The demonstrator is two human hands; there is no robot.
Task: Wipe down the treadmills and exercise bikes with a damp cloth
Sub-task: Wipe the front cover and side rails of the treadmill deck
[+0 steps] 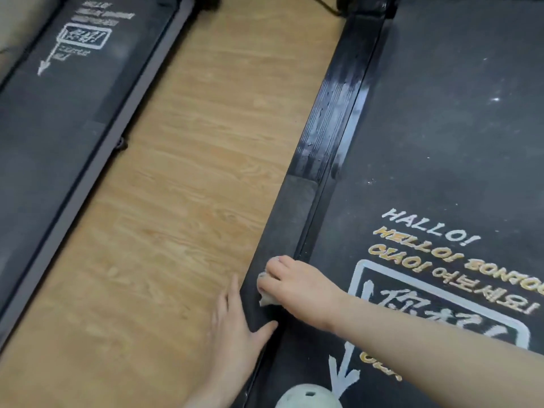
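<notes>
The black treadmill [441,128] fills the right side, its belt printed with greetings and a white arrow. Its left side rail [321,136] looks wet and glossy further up and dull near me. My right hand [294,287] grips a small pale cloth [266,300] and presses it on the near part of that rail. My left hand [235,334] rests flat with straight fingers on the rail's outer edge, its thumb on top of the rail, just below the cloth.
A second treadmill [64,113] lies at the left, with a strip of wooden floor [182,187] between the two machines. A pale rounded shoe tip [309,399] shows at the bottom edge on the belt.
</notes>
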